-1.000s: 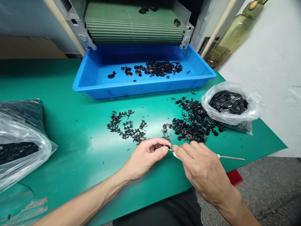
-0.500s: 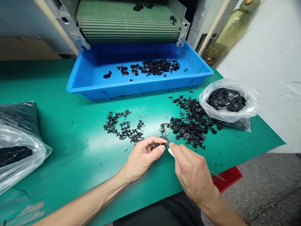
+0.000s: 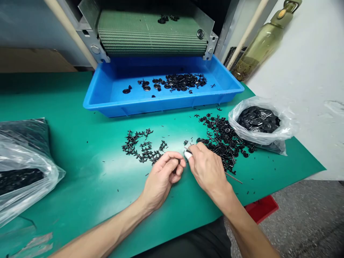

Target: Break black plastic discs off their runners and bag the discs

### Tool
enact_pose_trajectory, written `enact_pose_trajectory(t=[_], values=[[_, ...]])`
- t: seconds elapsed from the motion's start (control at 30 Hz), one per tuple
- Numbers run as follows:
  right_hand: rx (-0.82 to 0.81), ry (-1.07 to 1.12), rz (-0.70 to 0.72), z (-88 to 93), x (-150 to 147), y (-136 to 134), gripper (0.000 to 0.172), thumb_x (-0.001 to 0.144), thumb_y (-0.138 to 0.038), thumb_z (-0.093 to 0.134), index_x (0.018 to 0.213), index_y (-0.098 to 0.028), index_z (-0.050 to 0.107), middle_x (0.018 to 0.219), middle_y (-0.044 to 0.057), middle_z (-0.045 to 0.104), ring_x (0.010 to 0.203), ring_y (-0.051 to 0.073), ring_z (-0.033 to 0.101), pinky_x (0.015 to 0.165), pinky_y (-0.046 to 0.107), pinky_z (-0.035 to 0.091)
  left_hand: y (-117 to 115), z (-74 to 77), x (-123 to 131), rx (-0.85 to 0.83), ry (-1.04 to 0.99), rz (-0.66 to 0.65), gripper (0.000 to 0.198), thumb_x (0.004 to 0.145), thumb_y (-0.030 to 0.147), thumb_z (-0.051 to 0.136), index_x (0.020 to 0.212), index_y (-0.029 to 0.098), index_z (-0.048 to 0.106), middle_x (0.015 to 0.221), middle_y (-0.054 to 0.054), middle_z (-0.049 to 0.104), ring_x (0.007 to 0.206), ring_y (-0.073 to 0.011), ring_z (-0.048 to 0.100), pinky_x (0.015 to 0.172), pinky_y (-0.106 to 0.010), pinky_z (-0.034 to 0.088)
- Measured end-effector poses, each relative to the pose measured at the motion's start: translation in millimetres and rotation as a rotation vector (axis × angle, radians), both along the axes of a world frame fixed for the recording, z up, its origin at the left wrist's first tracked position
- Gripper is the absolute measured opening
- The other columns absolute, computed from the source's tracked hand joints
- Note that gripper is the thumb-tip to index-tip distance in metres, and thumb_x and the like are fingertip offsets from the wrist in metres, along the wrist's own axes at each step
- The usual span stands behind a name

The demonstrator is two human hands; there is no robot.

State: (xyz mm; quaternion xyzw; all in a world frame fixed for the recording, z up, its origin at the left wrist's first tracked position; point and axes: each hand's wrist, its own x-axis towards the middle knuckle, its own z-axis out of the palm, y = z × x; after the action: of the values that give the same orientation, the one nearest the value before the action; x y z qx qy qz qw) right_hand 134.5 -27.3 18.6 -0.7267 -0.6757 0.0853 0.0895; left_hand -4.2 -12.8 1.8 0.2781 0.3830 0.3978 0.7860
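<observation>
Left hand point(image 3: 162, 177) curled round a small black piece point(image 3: 175, 170), mostly hidden in the grip. Right hand point(image 3: 208, 168), just apart from it, clamped on a thin rod point(image 3: 233, 177), middle covered; white patch point(image 3: 188, 154) unclear. Plastic bag point(image 3: 24, 150), left, cut off. Heaped black parts point(image 3: 223, 143) on worktop point(image 3: 88, 190) blur together. Conveyor point(image 3: 150, 34) fades into shadow.

A green conveyor belt point(image 3: 150, 41) ends above the green tabletop's point(image 3: 88, 193) far edge, with a pale pole point(image 3: 71, 34) slanting on its left. Brown cardboard point(image 3: 32, 61) shows past that edge's left part. By the far right corner is a greenish bottle point(image 3: 264, 44) (brown bits lie low in its liquid). A red bin point(image 3: 262, 208) juts from beneath the near edge, over speckled flooring point(image 3: 303, 211).
</observation>
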Motion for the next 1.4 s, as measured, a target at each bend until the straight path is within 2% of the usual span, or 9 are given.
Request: enact_pose_trajectory(t=[0.13, 0.23, 0.4, 0.53, 0.67, 0.77, 0.93, 1.07, 1.4], values=[[0.014, 0.479, -0.028, 6.0, 13.7, -5.6, 0.022, 0.091, -0.015, 0.045, 0.092, -0.017, 0.066, 0.079, 0.002, 0.061, 0.067, 0.013, 0.053, 0.060, 0.025, 0.037, 0.1, -5.0, -1.0, 0.013, 0.007, -0.029, 0.020, 0.082, 0.031, 0.068, 0.094, 0.016, 0.064, 0.079, -0.003, 0.060, 0.061, -0.0086, 0.044, 0.047, -0.020, 0.026], [-0.177, 0.917, -0.044, 11.3, 21.3, -15.7, 0.020, 0.091, -0.024, 0.049, 0.098, -0.019, 0.067, 0.064, -0.004, 0.053, 0.055, 0.009, 0.041, 0.051, 0.022, 0.032, -1.1, -10.3, -2.5, 0.071, 0.043, -0.124, 0.037, 0.079, 0.039, 0.072, 0.108, 0.016, 0.064, 0.075, -0.001, 0.059, 0.057, -0.0073, 0.038, 0.048, -0.021, 0.024], [-0.260, 1.154, -0.162, 7.8, 15.6, -22.9, 0.018, 0.085, -0.030, 0.058, 0.093, -0.016, 0.066, 0.065, -0.004, 0.052, 0.055, 0.008, 0.039, 0.049, 0.021, 0.031, -3.8, -15.9, -5.7, 0.160, 0.114, -0.194, 0.038, 0.081, 0.041, 0.071, 0.108, 0.015, 0.067, 0.071, -0.001, 0.060, 0.055, -0.0065, 0.035, 0.050, -0.023, 0.023], [-0.176, 1.032, -0.222, 4.1, 12.6, -23.2, 0.016, 0.081, -0.031, 0.061, 0.084, -0.016, 0.064, 0.073, 0.000, 0.061, 0.063, 0.012, 0.051, 0.054, 0.023, 0.039, -2.9, -17.0, -6.4, 0.163, 0.110, -0.187, 0.030, 0.082, 0.038, 0.070, 0.102, 0.015, 0.069, 0.065, 0.002, 0.056, 0.054, -0.0063, 0.033, 0.050, -0.023, 0.021], [-0.073, 0.811, -0.076, 8.3, 14.5, -32.7, 0.029, 0.091, -0.027, 0.042, 0.112, -0.019, 0.060, 0.088, 0.003, 0.068, 0.073, 0.015, 0.060, 0.062, 0.026, 0.044, -1.2, -14.3, -4.9, 0.091, 0.021, -0.144, 0.022, 0.079, 0.030, 0.074, 0.095, 0.016, 0.068, 0.070, 0.000, 0.061, 0.056, -0.0069, 0.040, 0.049, -0.020, 0.024], [0.032, 0.556, -0.022, 10.5, 13.3, -44.9, 0.038, 0.091, -0.016, 0.033, 0.125, -0.018, 0.050, 0.088, 0.003, 0.070, 0.068, 0.016, 0.062, 0.058, 0.027, 0.042, -0.9, -11.0, -3.3, 0.042, -0.034, -0.096, 0.015, 0.080, 0.027, 0.072, 0.089, 0.017, 0.065, 0.079, -0.004, 0.067, 0.060, -0.0081, 0.047, 0.048, -0.019, 0.027], [0.176, 0.249, 0.125, 8.6, 6.0, -58.4, 0.027, 0.092, -0.011, 0.032, 0.094, -0.019, 0.058, 0.081, 0.006, 0.065, 0.073, 0.019, 0.061, 0.064, 0.029, 0.041, -1.3, -11.6, -2.7, 0.039, -0.012, -0.097, 0.015, 0.084, 0.028, 0.068, 0.095, 0.018, 0.066, 0.074, -0.003, 0.067, 0.054, -0.0058, 0.043, 0.049, -0.017, 0.029], [0.256, 0.164, 0.151, 5.6, 2.6, -59.3, 0.029, 0.096, -0.012, 0.033, 0.096, -0.017, 0.061, 0.083, 0.007, 0.064, 0.080, 0.020, 0.060, 0.071, 0.030, 0.041, -1.7, -14.8, -3.0, 0.044, 0.022, -0.117, 0.022, 0.085, 0.030, 0.068, 0.103, 0.017, 0.069, 0.073, -0.002, 0.064, 0.055, -0.0051, 0.044, 0.054, -0.018, 0.032], [0.264, 0.127, 0.152, 4.2, 1.5, -56.7, 0.031, 0.099, -0.017, 0.031, 0.095, -0.017, 0.062, 0.080, 0.005, 0.063, 0.077, 0.019, 0.058, 0.067, 0.030, 0.037, -2.5, -13.6, -3.7, 0.098, 0.014, -0.153, 0.022, 0.083, 0.030, 0.071, 0.100, 0.017, 0.065, 0.071, 0.000, 0.064, 0.052, -0.0043, 0.045, 0.054, -0.019, 0.034]])
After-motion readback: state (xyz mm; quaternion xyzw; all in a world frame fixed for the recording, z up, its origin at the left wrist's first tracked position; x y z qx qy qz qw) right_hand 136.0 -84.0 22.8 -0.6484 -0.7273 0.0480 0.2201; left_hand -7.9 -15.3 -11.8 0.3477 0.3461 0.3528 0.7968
